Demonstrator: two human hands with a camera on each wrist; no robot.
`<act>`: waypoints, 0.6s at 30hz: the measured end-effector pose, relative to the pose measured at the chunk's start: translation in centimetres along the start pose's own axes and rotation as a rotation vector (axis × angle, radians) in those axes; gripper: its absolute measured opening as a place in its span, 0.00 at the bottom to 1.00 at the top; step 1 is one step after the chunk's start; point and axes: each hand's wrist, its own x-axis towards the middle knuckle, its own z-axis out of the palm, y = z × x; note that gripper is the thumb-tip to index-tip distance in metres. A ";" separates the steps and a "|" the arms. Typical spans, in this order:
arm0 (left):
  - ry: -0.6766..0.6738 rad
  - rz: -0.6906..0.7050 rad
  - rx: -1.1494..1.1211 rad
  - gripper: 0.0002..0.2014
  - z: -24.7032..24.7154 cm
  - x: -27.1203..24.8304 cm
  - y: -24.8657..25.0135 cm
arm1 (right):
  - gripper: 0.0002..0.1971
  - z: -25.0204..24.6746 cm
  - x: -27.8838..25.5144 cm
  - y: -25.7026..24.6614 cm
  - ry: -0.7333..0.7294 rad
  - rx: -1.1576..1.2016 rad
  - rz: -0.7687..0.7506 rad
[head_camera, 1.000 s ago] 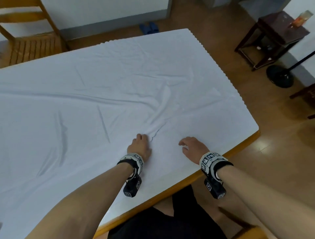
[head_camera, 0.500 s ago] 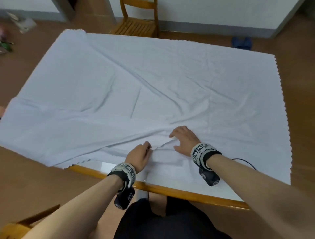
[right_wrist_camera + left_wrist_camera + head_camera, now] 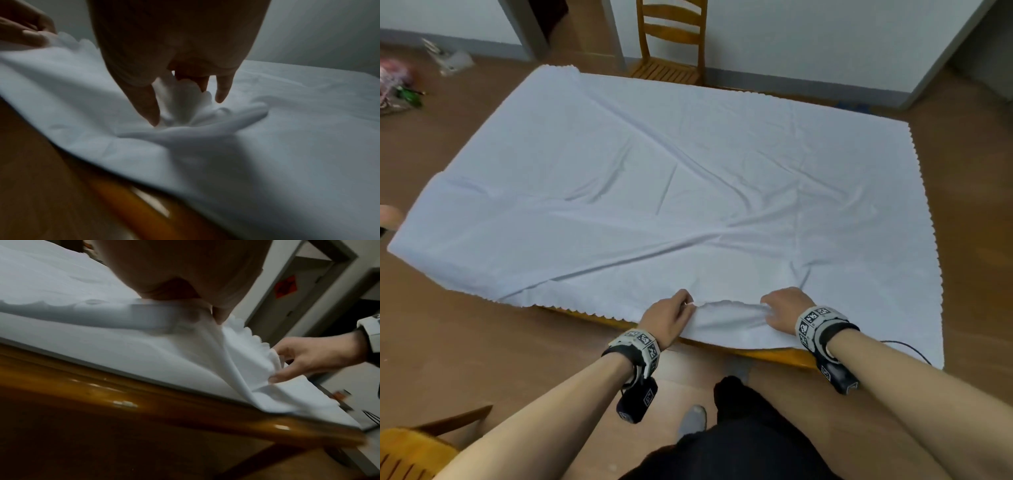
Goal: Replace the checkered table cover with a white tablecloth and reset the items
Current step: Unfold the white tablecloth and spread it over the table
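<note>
Two hands now pinch the scalloped hem of the white tablecloth (image 3: 688,192) at the near edge of the table (image 3: 767,354). The left hand (image 3: 671,318) and right hand (image 3: 786,310), close together half a second ago, have drawn apart, stretching the hem. Spreading likely nears completion; no items are reset yet.

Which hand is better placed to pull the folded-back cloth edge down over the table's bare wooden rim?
Probably the left hand: it pinches the white scalloped tablecloth beside the exposed orange-brown wooden table rim. The right hand grips farther away.
</note>
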 end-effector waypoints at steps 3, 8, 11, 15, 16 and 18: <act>-0.120 0.079 0.063 0.12 1.9 -1.8 0.1 | 0.11 3.5 -4.5 1.5 0.048 -0.038 0.179; -0.256 0.131 0.253 0.12 6.4 -4.1 1.9 | 0.10 7.7 -12.5 2.3 0.056 -0.009 0.383; -0.357 0.126 0.341 0.11 8.7 -5.4 3.1 | 0.10 10.5 -15.6 2.6 0.025 0.116 0.449; -0.540 0.082 0.402 0.07 11.4 -5.8 4.1 | 0.09 14.0 -17.8 3.1 -0.033 0.231 0.429; -0.577 0.075 0.406 0.08 11.9 -5.7 4.8 | 0.08 14.7 -18.1 3.2 -0.042 0.258 0.410; -0.600 0.067 0.400 0.12 12.7 -5.1 6.5 | 0.06 15.6 -18.7 4.0 -0.038 0.321 0.379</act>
